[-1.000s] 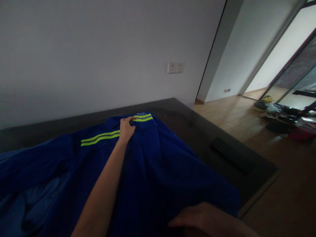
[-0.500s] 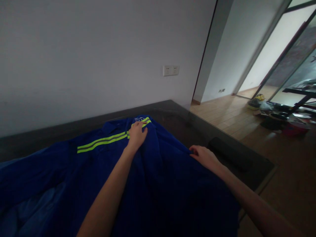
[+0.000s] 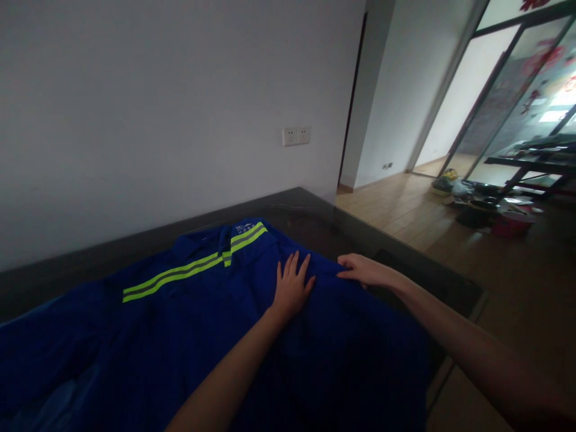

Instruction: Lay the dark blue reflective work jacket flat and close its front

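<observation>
A dark blue work jacket [image 3: 180,324] with two yellow-green reflective stripes [image 3: 180,273] lies spread over a dark table [image 3: 310,216]. My left hand [image 3: 291,287] rests flat on the cloth, fingers apart, to the right of the stripes. My right hand [image 3: 364,270] sits at the jacket's right edge with its fingers on the fabric; whether it pinches the cloth I cannot tell.
A white wall with a double socket [image 3: 296,135] rises behind the table. To the right lies a wooden floor [image 3: 405,210] with scattered items [image 3: 477,204] near a glass door. The table's right edge [image 3: 450,282] is near my right arm.
My left hand left the striped collar area and slid right and nearer, now flat on the cloth. My right hand came up from the bottom edge to the jacket's right side.
</observation>
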### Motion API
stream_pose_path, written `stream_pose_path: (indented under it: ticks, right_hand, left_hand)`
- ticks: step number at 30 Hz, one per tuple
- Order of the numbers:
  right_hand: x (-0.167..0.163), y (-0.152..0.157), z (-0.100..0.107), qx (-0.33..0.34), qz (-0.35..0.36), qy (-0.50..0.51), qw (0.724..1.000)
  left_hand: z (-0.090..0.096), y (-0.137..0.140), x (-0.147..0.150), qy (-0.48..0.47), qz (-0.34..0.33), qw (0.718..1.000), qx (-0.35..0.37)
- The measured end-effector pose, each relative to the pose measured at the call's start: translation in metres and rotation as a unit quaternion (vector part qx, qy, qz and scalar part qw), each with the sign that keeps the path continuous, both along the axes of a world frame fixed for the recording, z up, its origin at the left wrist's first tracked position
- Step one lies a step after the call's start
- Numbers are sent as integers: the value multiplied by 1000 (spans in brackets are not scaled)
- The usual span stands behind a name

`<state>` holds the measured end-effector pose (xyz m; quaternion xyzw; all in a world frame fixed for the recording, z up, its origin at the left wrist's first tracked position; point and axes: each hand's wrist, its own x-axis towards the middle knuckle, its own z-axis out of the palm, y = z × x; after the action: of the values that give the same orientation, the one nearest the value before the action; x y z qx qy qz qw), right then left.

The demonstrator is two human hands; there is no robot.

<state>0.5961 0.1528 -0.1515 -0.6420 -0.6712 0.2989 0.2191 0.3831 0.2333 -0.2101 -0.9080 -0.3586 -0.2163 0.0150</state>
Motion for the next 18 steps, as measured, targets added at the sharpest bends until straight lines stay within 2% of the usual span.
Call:
stream_pose_path:
  ticks: [5,9,11,13,15,18]
  right_hand:
    - [14,13,40,9,-50,-67,996]
    - [30,37,73,35,-121,-152,980]
    - [39,49,93,85,-163,-226,957]
    - [48,59,114,159,-202,-301,918]
    - [60,69,135,215,-237,-333,887]
    - [77,80,159,264,-279,-339,859]
  left_hand:
    - [4,-3,0,-10,-14,1000,1]
    - [3,-5,-1,2,-30,999,15]
    - [3,-6,-2,13,-42,999,22]
    - [2,-6,-2,26,-55,998,27]
    - [1,-6,-3,40,-68,997,26]
    - [-1,-4,-3,58,-88,994,9]
